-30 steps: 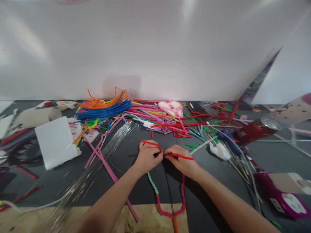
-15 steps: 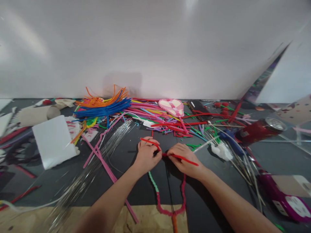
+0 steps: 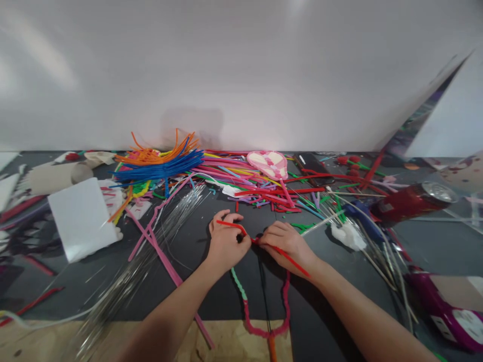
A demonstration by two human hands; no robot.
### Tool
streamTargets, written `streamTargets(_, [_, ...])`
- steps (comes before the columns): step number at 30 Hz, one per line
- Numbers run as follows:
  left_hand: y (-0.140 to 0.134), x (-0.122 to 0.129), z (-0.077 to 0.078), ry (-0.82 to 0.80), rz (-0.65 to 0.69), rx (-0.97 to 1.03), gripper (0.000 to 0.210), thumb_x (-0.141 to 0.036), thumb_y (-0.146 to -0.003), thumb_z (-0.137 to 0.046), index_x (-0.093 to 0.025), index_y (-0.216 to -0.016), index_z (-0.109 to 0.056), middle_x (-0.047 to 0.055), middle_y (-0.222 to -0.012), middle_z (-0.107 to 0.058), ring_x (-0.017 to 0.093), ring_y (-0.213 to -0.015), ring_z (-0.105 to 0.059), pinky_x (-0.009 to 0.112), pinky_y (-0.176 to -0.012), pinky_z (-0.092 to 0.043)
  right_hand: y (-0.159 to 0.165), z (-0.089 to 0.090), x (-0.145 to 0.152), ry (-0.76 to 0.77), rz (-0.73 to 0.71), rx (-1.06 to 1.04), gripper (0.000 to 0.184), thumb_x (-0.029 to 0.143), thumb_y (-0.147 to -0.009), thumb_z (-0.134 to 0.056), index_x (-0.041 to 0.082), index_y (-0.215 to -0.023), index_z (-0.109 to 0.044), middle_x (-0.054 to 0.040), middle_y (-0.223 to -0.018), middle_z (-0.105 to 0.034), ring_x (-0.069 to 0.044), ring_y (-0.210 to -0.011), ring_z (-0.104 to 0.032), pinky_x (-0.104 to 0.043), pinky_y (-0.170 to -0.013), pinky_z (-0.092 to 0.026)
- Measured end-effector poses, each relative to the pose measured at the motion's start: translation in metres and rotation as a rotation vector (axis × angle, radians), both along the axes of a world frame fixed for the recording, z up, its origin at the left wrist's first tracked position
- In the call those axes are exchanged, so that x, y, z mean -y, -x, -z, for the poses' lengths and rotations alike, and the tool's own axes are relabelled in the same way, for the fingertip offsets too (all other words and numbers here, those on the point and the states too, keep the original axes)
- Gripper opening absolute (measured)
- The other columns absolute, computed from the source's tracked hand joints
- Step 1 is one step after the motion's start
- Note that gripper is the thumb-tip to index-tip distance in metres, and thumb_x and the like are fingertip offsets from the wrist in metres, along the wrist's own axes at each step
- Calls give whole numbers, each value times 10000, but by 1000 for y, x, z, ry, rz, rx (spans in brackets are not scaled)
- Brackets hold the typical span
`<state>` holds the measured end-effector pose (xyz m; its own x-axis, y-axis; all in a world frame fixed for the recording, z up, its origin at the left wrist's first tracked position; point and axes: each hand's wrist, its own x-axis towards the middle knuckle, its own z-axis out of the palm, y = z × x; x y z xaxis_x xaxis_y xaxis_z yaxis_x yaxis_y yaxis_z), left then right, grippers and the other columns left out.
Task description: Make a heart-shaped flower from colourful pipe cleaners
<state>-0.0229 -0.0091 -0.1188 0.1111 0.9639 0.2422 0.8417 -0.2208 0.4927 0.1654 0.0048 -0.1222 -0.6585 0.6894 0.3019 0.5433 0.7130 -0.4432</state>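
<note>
A red pipe cleaner (image 3: 292,260) runs between my two hands, its middle pinched where the fingertips nearly meet. My left hand (image 3: 228,246) holds one side between thumb and forefinger, with the bent end sticking out over the fingers. My right hand (image 3: 289,244) grips the other side, and its free end lies slanted across the back of that hand. Below them a curved shape wrapped in pipe cleaner (image 3: 260,332) is green at the left, dark pink around the curve and orange on its stem. Its upper ends pass out of sight beneath my hands.
Blue and orange pipe cleaners (image 3: 162,168) are heaped at the back left, beside a pink heart-shaped piece (image 3: 267,164). Silver wires (image 3: 151,256) lie to the left near a white card (image 3: 83,221). On the right are a red can (image 3: 411,203), a blue-handled tool (image 3: 362,220) and a purple object (image 3: 445,306).
The pipe cleaner's right end has swung lower across my right hand. My left hand's outer fingers have spread a little. The view has shifted slightly.
</note>
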Motion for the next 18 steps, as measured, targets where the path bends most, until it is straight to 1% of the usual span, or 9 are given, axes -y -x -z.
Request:
streamTargets(5, [4,-6,4,-7,-66,32,120,-202,-654,-624,-209,-537,-597,46,-1010,-653,329,-1115,-449,524,-923,-353,2,2,1,-10,56,18,128,212,-853,-543,223,-790,-654,-31,-800,-598,-154,-761,-506,-279,-675,-348])
streamTargets(7, [12,-13,3,4,-101,157,33,-238,-695,-611,-216,-718,-622,51,-1018,-638,277,-1052,-515,476,-914,-392,3,4,1,-13,80,26,100,187,-828,-558,221,-776,-637,-23,-802,-595,-151,-763,-511,-275,-671,-336])
streamTargets(9, [25,-17,-4,-47,-213,351,269,-277,-764,-559,-213,-1025,-544,71,-1086,-592,215,-986,-567,381,-831,-467,5,6,2,-14,103,35,93,165,-806,-563,216,-754,-620,-17,-800,-595,-149,-761,-514,-273,-672,-326])
streamTargets(10, [31,-16,-12,-115,-278,408,339,-292,-794,-531,-214,-1118,-474,82,-1112,-565,204,-987,-569,361,-807,-481,5,6,2,-17,111,37,92,160,-799,-563,215,-748,-615,-16,-799,-595,-149,-760,-516,-272,-675,-322])
streamTargets(12, [39,-6,-33,-378,-327,373,434,-284,-781,-560,-209,-1181,-409,101,-1172,-505,223,-1082,-515,382,-869,-454,7,7,2,-28,121,33,94,156,-793,-561,214,-738,-611,-15,-806,-599,-148,-759,-519,-273,-676,-315])
streamTargets(14, [37,14,-55,-670,-278,262,482,-208,-730,-617,-214,-1170,-421,107,-1215,-469,259,-1159,-454,437,-940,-403,8,8,2,-48,128,19,100,159,-792,-560,216,-728,-612,-12,-803,-602,-144,-753,-521,-272,-669,-308])
streamTargets(15, [33,25,-64,-755,-207,188,431,-152,-717,-616,-227,-1115,-466,88,-1181,-499,256,-1151,-460,447,-962,-382,8,9,2,-58,131,10,103,161,-793,-560,218,-728,-615,-10,-797,-601,-143,-750,-521,-271,-667,-306])
streamTargets(16, [26,35,-69,-748,-51,69,360,-109,-722,-596,-243,-1046,-514,60,-1110,-554,240,-1118,-489,445,-978,-368,8,9,2,-67,134,-1,106,162,-794,-559,219,-728,-618,-8,-792,-599,-142,-749,-522,-270,-663,-304])
streamTargets(18, [10,51,-68,-545,275,-173,320,-63,-771,-510,-263,-1015,-565,24,-1020,-644,201,-1081,-533,429,-1017,-331,7,11,1,-78,134,-21,102,168,-797,-563,221,-739,-627,-7,-787,-598,-142,-748,-525,-267,-656,-302])
